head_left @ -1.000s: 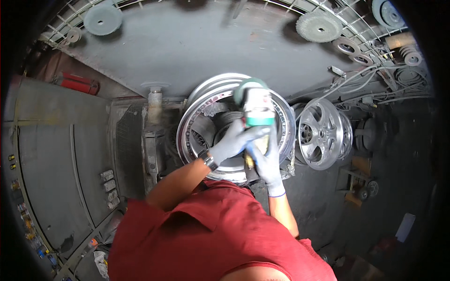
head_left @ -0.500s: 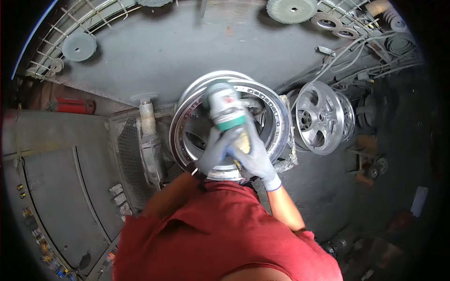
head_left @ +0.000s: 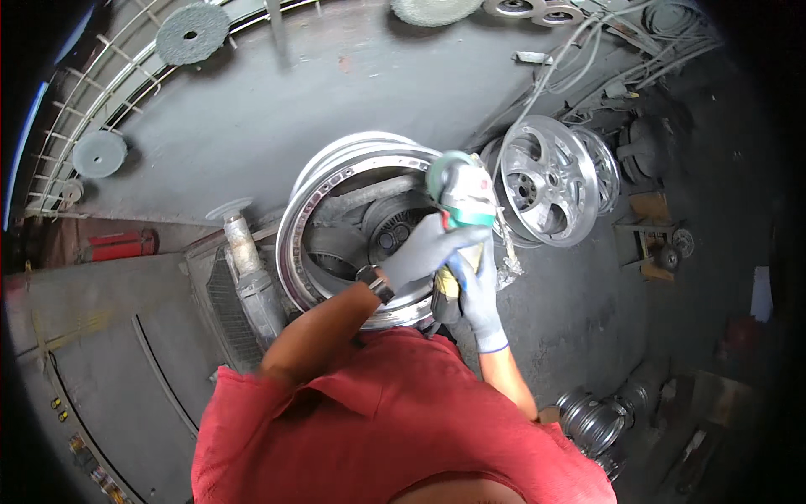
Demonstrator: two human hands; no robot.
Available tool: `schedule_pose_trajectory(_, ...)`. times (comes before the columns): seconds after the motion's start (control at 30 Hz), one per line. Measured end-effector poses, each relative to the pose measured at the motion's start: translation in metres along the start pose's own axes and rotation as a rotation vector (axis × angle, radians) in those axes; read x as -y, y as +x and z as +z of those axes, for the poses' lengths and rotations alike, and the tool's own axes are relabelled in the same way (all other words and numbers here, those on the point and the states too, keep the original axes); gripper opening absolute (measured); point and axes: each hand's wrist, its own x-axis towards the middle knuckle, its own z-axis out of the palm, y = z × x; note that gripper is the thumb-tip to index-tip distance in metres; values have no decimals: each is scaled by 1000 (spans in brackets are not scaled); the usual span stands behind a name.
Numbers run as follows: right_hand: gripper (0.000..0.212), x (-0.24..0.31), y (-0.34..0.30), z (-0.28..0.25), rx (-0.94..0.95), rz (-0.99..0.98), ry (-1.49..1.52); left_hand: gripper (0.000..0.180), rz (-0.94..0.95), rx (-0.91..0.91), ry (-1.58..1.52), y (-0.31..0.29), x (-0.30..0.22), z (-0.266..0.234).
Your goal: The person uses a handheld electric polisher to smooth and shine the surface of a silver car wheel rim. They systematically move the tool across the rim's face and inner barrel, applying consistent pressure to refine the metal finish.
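Note:
Both my hands wear grey gloves and are closed round an angle grinder with a pale body, a green band and a yellow-wrapped rear grip. My left hand, with a dark watch at the wrist, wraps the tool just behind the green band. Farther back on the yellow part is my right hand. The grinder's round greenish head end lies over the right side of a shiny wheel rim ring in front of me. Whether it touches the metal cannot be told.
A five-spoke alloy wheel stands to the right, other wheels behind it. Left of the rim is a dusty grey machine. Grey discs hang on the wire rack at the back. Cables hang at back right; more rims lie lower right.
The grinder and both hands have moved right, from over the rim's middle to its right side. The rim's inside is now more exposed, and the view has shifted somewhat.

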Motion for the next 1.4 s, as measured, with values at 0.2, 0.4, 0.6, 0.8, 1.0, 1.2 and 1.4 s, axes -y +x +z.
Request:
schedule_pose_trajectory(0.2, 62, -40, -9, 4, -230, -112, 114, 43, -184, 201, 262, 18, 3, 5)
schedule_pose_trajectory(0.4, 88, 6, 23, 44, 244, -145, -245, 44, 146, -222, -7, -57, -5, -46)
schedule_pose_trajectory(0.6, 98, 19, 42, 69, 618, -285, -401, 55, 481, -498, 185, -108, 43, -80)
schedule_pose_trajectory(0.8, 92, 16, 32, 41, 275, -182, -205, 46, 182, -237, 73, -47, 22, -64)
schedule_pose_trajectory(1.0, 71, -47, 0, 9, -232, -171, -133, 45, -47, 207, 153, 14, 17, -23)
schedule_pose_trajectory(1.2, 75, -53, -1, 22, -158, -110, -168, 46, 54, 143, 276, -3, 6, -36)
schedule_pose_trajectory(1.4, 94, 27, 24, 69, 453, -151, -353, 49, 252, -449, -98, -104, 23, -65)
